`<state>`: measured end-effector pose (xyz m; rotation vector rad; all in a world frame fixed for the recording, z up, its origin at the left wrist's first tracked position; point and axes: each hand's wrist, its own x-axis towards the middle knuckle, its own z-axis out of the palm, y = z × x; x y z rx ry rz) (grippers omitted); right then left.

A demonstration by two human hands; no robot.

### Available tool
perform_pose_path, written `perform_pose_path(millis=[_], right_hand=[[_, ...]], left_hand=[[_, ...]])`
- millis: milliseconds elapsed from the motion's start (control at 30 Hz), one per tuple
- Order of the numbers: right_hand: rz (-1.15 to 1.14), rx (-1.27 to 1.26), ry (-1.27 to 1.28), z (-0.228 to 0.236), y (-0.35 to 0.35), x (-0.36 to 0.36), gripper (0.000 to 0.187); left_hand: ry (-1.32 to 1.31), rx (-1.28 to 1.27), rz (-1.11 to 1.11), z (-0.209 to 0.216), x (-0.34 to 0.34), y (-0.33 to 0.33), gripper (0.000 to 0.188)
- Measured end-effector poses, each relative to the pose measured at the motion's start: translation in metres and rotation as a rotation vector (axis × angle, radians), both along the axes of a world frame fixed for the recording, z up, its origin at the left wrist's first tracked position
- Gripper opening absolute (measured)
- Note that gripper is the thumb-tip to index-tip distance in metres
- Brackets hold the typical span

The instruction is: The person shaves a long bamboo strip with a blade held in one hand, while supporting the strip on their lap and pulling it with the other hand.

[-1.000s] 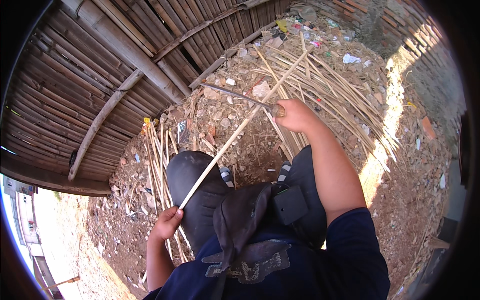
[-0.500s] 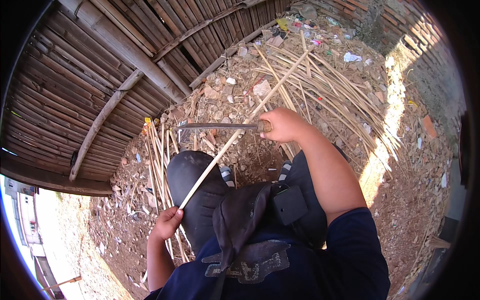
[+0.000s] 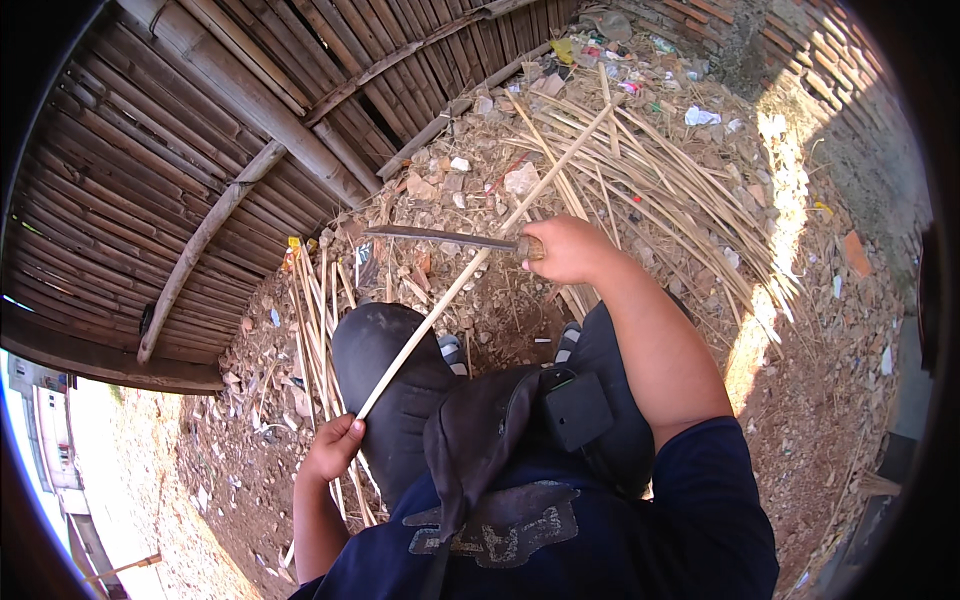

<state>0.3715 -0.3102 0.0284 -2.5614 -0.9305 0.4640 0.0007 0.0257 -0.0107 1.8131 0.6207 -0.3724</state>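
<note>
My left hand is closed on the near end of a long pale bamboo strip, beside my left knee. The strip slants up and away to the right, over my left thigh, toward the far pile. My right hand grips the handle of a machete. Its dark blade points left and lies across the strip in view; whether the edge touches it I cannot tell. My right-hand fingers are partly hidden behind the handle.
A heap of bamboo strips lies ahead on the right, and a smaller bundle beside my left leg. A slatted bamboo wall rises on the left, a brick wall at the far right. Rubble and litter cover the ground.
The machete blade has tilted, its tip rising slightly and its flat side turning out of sight. Both hands and the bamboo strip stay nearly in place.
</note>
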Motion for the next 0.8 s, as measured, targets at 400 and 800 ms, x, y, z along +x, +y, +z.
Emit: perform_pose_path(millis=[400,800], right_hand=[[-0.090,0.091,-0.058,-0.013,-0.016,0.016,0.051],[-0.119,0.001,-0.023,-0.010,-0.018,0.019,0.049]], left_hand=[[0.005,0.013,0.007,0.004,0.001,-0.004,0.042],[-0.004,0.006,0.008,0.002,0.001,-0.003,0.042]])
